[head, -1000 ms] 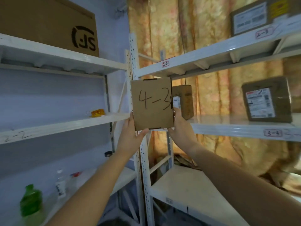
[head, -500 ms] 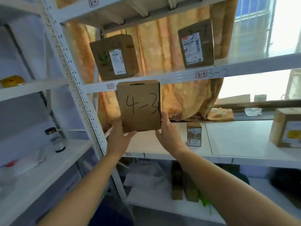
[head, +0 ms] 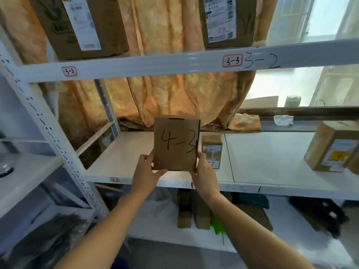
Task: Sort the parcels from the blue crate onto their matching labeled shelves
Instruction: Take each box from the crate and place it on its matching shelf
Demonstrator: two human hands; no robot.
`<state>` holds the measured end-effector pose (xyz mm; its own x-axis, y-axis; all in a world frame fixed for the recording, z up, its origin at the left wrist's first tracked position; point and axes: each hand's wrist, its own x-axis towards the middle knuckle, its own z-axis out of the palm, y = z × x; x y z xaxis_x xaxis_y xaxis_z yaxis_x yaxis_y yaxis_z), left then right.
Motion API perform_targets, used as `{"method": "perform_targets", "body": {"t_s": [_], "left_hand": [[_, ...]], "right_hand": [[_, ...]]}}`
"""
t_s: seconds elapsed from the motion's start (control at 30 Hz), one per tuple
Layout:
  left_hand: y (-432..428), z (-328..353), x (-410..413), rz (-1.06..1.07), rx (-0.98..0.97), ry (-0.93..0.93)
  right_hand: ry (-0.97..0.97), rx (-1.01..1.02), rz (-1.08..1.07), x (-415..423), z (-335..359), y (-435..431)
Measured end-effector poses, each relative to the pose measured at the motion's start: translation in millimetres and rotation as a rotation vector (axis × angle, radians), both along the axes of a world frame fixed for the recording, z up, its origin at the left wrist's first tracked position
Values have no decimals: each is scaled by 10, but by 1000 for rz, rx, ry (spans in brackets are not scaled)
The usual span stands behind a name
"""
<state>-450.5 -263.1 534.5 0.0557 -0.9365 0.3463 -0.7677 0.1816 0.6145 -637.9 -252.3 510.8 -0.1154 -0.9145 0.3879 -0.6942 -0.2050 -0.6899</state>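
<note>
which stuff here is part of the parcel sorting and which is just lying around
Part of the job:
- 4-3 parcel, held by left hand and right hand
- shelf labels 3-2 and 3-3
- small shelved parcel

Just lying about:
- orange curtain
- crumpled white scrap

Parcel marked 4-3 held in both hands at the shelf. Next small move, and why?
Probably ease the 4-3 parcel forward and set it on the shelf board beside the small box. Left hand and right hand hold it just above the front edge; the edge label is blurred.
</note>
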Motion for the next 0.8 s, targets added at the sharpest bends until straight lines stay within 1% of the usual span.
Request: {"method": "perform_targets", "body": {"t_s": [0.13,0.3,0.43,0.5,0.6,0.67,0.8], "left_hand": [[-477,-309,-65,0,77,34],[-889,-693,-211,27,140,76],[-1082,-891,-288,14,161,113],[-1194,-994,-295,-6,186,123],[-1299,-1148,-282,-24,218,122],[-1343,-1240,-298,-33,234,166],[-1423,-1345,-370,-43,308,179]], "right_hand": [[-27,87,-22,-49,-325,-366],[-40,193,61,-156,-649,-730],[-46,292,139,-182,-841,-796],[-61,338,157,-217,-899,-868],[-25,361,160,-267,-922,-971],[-21,362,161,-277,-930,-1031],[12,434,135,-276,-941,-1108]]}}
